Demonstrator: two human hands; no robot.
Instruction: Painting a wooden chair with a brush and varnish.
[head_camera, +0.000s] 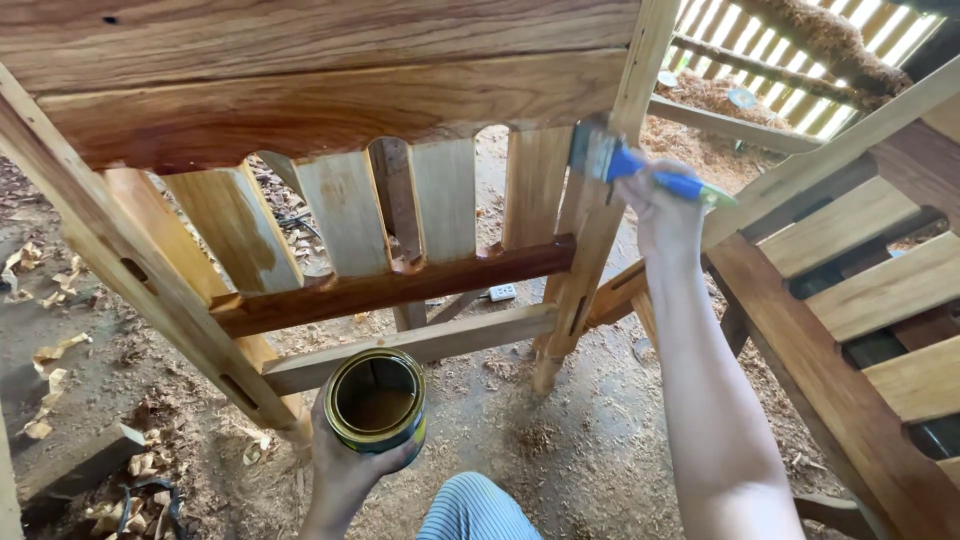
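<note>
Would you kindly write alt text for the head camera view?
A right hand holds a blue-handled brush against a wooden chair's leg, while the left hand holds an open tin of brown finish below, over a sawdust-strewn floor.

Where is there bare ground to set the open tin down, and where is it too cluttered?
Freest: the dirt patch between the wooden chair frame's front leg and the right forearm. Crowded: the ground at left, littered with wood shavings and a scrap block. The left hand holds the round open metal tin; the right hand holds the blue-handled paintbrush.
</note>
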